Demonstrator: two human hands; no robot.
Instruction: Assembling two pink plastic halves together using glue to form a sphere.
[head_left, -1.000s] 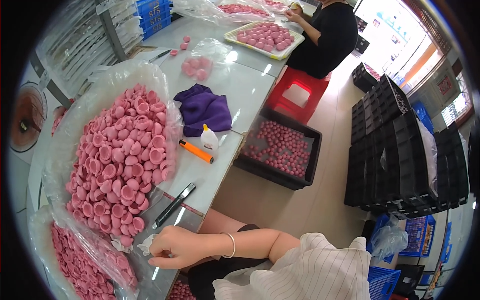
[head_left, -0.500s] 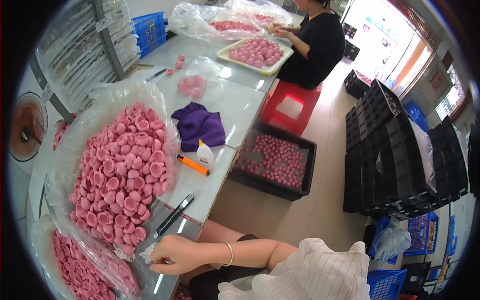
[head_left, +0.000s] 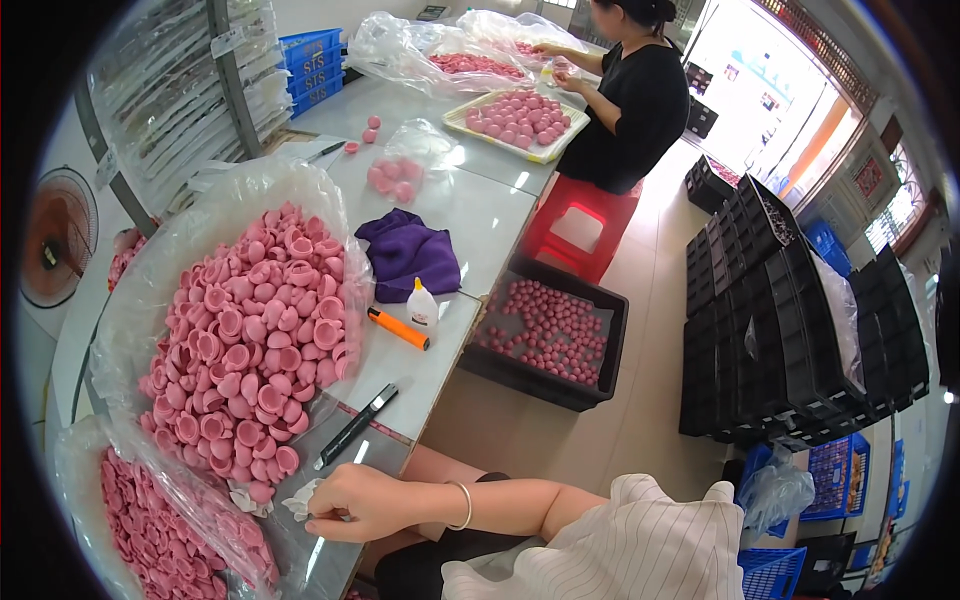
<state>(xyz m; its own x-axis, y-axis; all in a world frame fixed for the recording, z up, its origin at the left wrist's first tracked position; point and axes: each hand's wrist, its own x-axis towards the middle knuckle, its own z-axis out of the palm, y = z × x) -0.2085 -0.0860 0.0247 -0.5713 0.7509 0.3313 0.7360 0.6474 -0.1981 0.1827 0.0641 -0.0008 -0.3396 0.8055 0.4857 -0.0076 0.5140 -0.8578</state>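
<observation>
My right hand [head_left: 358, 503] rests near the table's front edge, fingers curled and pinched together. What lies between them, if anything, is hidden. Crumpled white tissue [head_left: 301, 500] touches or lies just beside its fingertips. Left of it, a clear plastic bag [head_left: 135, 300] lies spread open, heaped with pink hollow half shells [head_left: 240, 340]. A second bag of smaller-looking pink pieces [head_left: 160, 530] lies nearer. Just beyond my hand is a black box cutter [head_left: 357, 427]. Farther off are an orange cutter [head_left: 398, 328], a white squeeze bottle [head_left: 421, 305] with a yellow tip, and a purple cloth [head_left: 410, 257]. My left hand is out of view.
A black crate [head_left: 548, 390] of pink balls stands on the floor beside the table, next to a red stool [head_left: 580, 225]. Across the table, a co-worker [head_left: 632, 100] sits by a tray [head_left: 560, 152] of pink balls. Stacked black crates [head_left: 770, 310] line the right.
My view has shifted slightly, so things sit a little differently in the picture. The co-worker's hands have moved apart, one reaching over the far pink pieces. My right hand stays pinched in place.
</observation>
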